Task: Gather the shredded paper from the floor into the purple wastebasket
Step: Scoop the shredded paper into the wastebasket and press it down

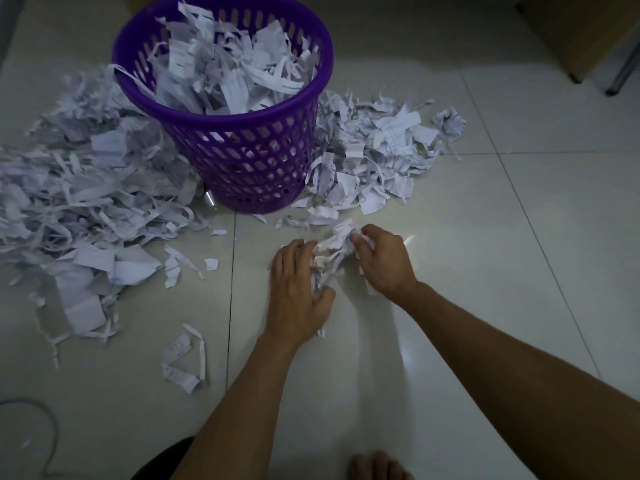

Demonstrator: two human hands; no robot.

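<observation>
Flanking purple wastebasket (249, 147): paper heaps L (79, 202) & R (374, 157); both hands' fingers (294, 254) curled round paper wad (334, 251)

Lighting: dim overall, cool grey-violet cast. Brightest patch on the floor (450, 237) tiles near the middle; corners fall to dark vignette (top left and top right darkest). Glare: small white glint on the tile just right of the right hand (382, 259); broader pale sheen streaks on the tile between the forearms. Shadows: soft, faint, no hard edges. Blur: slight motion smear on the left hand (298, 292) fingers. Distortion: wide-angle bowing of tile seams toward the edges.
</observation>
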